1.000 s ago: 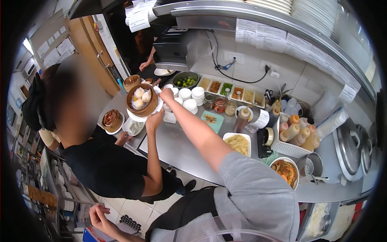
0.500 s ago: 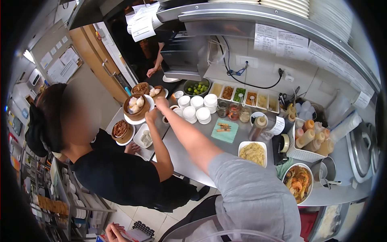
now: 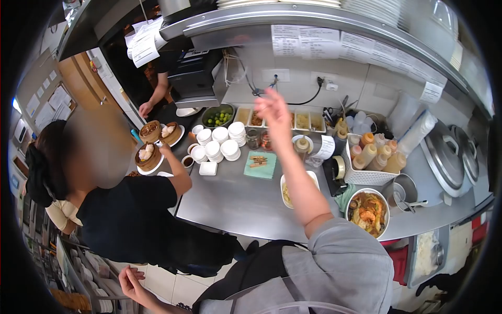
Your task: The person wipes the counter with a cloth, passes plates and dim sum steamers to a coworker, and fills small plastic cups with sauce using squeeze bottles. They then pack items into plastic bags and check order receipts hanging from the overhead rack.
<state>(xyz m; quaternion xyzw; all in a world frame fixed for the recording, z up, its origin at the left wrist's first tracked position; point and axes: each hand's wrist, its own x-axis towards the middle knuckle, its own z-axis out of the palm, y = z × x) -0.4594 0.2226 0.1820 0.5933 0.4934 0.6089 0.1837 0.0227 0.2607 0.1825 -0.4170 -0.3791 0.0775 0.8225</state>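
Observation:
My right hand [image 3: 275,112] is raised over the counter, in front of the condiment containers. It is blurred by motion, but its fingers look apart and nothing shows in them. Low at the left, away from the counter, my left hand [image 3: 133,282] hangs with loosely curled, parted fingers and holds nothing visible. Below my right forearm sits a white dish of pale yellow food [image 3: 287,194], partly covered by the arm. A bowl of shrimp and broth [image 3: 368,213] stands at the counter's right front. A co-worker's hand [image 3: 165,148] touches a plate by the dumpling steamer [image 3: 147,154].
Stacked white saucers [image 3: 213,150] stand mid-counter beside a green cloth [image 3: 260,165] bearing small wooden clips. A basket of sauce bottles [image 3: 368,175] is at the right. The co-worker in black [image 3: 136,217] stands close on my left. A metal shelf [image 3: 324,14] with receipts runs overhead.
My right hand has left the steamer plates near the co-worker and swung right and up over the counter. The view has shifted right. My left hand shows more fully.

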